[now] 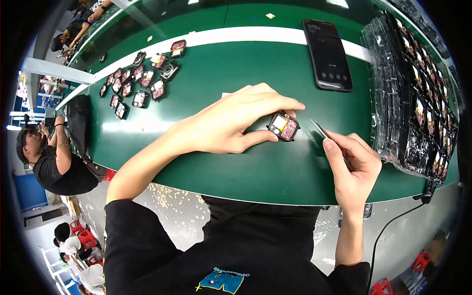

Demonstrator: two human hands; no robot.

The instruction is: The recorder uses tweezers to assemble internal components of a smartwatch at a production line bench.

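Note:
My left hand (228, 120) grips a small open smartwatch case (285, 129) between thumb and fingers, over the middle of the green table. Its inside faces up, showing a pale yellow-white part and a reddish board in a black frame. My right hand (356, 164) pinches a pair of metal tweezers (319, 128) just to the right of the case. The tweezer tips point up and left, apart from the case. Part of the tweezers is hidden by the fingers.
Several similar watch cases (140, 100) lie scattered at the far left of the green table (221, 174). A black phone (328, 56) lies at the back right. Stacked clear and black plastic trays (418, 108) holding parts stand on the right. A co-worker (61, 164) sits at the left.

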